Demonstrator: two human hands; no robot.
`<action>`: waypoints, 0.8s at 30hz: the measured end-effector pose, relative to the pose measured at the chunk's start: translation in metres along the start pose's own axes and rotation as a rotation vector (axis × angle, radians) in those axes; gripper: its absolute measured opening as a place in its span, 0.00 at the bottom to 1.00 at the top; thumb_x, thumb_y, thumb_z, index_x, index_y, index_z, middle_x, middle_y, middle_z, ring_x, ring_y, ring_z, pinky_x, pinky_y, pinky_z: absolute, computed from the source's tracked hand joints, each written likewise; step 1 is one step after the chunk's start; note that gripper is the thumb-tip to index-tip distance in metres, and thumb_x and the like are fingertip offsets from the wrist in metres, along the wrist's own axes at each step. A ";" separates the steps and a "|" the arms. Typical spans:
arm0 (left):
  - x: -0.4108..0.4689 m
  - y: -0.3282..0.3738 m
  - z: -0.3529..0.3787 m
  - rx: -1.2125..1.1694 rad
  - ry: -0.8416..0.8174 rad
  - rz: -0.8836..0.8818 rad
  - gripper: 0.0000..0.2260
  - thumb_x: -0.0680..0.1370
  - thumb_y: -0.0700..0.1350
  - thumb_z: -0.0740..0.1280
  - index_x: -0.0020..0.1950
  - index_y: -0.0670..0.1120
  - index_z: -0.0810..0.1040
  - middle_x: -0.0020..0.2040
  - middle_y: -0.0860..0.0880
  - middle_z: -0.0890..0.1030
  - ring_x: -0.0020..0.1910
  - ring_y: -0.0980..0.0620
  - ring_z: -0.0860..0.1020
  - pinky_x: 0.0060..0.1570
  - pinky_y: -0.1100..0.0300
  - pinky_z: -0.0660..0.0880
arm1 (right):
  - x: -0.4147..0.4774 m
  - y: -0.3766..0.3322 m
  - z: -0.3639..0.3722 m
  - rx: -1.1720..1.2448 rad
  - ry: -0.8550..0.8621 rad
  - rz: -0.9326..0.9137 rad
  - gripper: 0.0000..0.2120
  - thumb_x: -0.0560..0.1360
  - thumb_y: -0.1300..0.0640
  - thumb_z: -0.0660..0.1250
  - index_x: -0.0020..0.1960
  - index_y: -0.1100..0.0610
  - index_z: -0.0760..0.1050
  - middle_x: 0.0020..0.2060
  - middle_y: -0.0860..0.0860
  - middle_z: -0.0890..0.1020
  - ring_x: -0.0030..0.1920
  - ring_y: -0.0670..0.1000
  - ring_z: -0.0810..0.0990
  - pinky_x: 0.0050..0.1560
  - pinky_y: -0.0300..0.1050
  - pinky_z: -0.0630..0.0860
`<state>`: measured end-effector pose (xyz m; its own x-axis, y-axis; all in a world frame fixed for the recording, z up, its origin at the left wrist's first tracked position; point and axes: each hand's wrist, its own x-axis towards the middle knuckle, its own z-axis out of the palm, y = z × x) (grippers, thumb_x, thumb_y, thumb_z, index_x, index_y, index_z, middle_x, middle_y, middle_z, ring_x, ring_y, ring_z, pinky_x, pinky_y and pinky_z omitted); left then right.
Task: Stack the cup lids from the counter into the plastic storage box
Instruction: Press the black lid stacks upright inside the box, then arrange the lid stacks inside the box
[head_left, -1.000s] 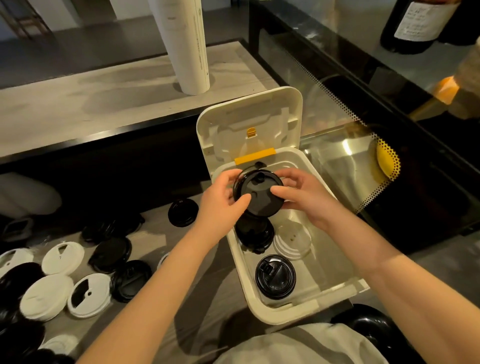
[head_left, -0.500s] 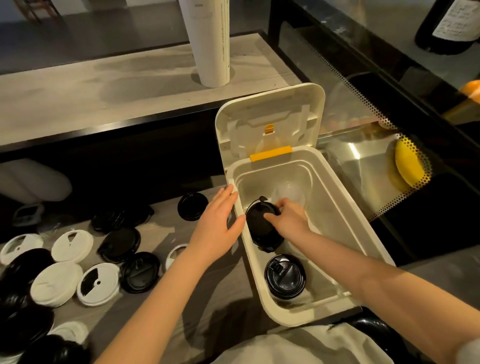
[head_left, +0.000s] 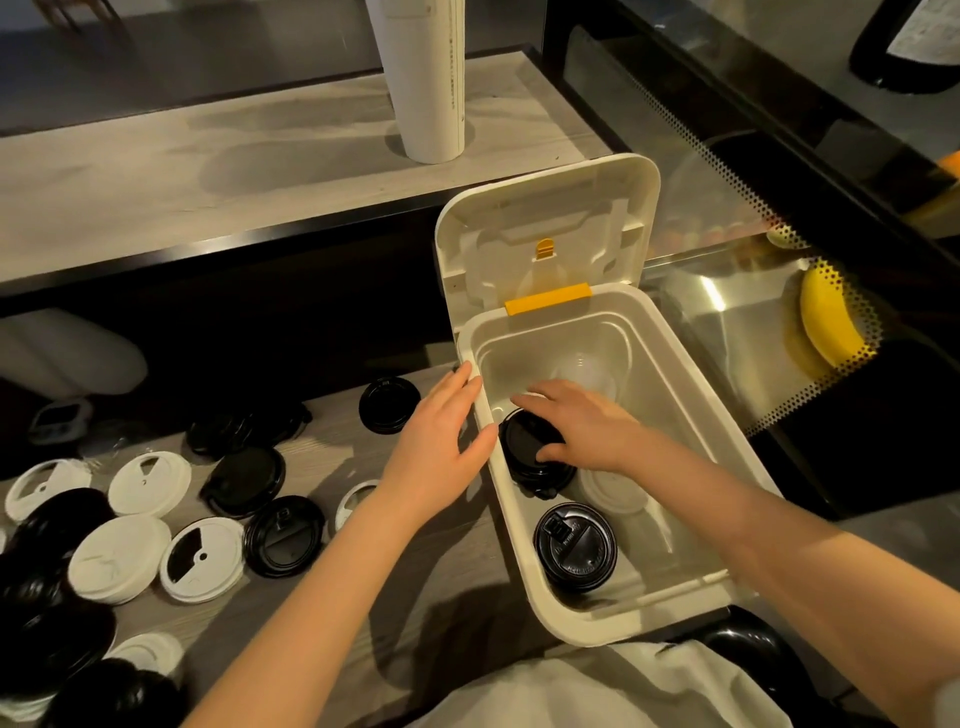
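The white plastic storage box (head_left: 691, 395) stands open on the counter, its lid (head_left: 545, 234) tipped back. Inside it, my right hand (head_left: 582, 426) lies flat with straight fingers on top of a stack of black lids (head_left: 524, 457). A single black lid (head_left: 574, 545) sits nearer me in the box, and a clear lid (head_left: 613, 488) lies beside the stack. My left hand (head_left: 441, 441) rests open against the outer left wall of the box. Several black and white lids (head_left: 202, 558) are spread over the counter to the left.
A tall white roll (head_left: 426, 78) stands on the raised shelf behind. A glass display case (head_left: 753, 312) with a yellow banana (head_left: 826, 322) is to the right of the box. A white cloth (head_left: 571, 691) lies at the near edge.
The black lid held by both hands above the box went down onto the stack inside. My left hand let go and moved to the box's outer wall; my right hand flattened on the stack.
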<state>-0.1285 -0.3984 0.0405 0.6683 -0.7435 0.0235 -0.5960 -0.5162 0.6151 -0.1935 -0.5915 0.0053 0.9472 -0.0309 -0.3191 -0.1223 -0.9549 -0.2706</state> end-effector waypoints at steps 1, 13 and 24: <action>0.000 0.000 -0.001 0.010 -0.005 0.000 0.26 0.80 0.51 0.60 0.76 0.48 0.57 0.77 0.53 0.53 0.76 0.56 0.51 0.69 0.67 0.46 | 0.004 -0.002 -0.003 -0.004 -0.088 -0.005 0.37 0.74 0.51 0.69 0.76 0.50 0.53 0.74 0.53 0.58 0.73 0.54 0.57 0.72 0.48 0.58; 0.000 -0.002 -0.004 0.064 -0.021 -0.003 0.27 0.80 0.53 0.59 0.76 0.48 0.56 0.77 0.52 0.53 0.76 0.54 0.51 0.69 0.65 0.46 | 0.003 -0.010 0.016 -0.146 -0.110 0.034 0.37 0.74 0.47 0.67 0.75 0.55 0.54 0.67 0.54 0.66 0.66 0.56 0.68 0.63 0.52 0.69; -0.044 -0.081 -0.052 0.244 -0.094 -0.257 0.24 0.79 0.51 0.61 0.74 0.46 0.62 0.75 0.47 0.60 0.75 0.48 0.55 0.72 0.54 0.53 | -0.022 -0.095 -0.033 0.255 0.660 0.019 0.14 0.77 0.56 0.64 0.61 0.58 0.75 0.55 0.53 0.79 0.58 0.55 0.74 0.54 0.46 0.70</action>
<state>-0.0870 -0.3017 0.0308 0.7731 -0.6060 -0.1873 -0.5098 -0.7693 0.3850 -0.1929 -0.5100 0.0684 0.9160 -0.2968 0.2698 -0.1298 -0.8558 -0.5007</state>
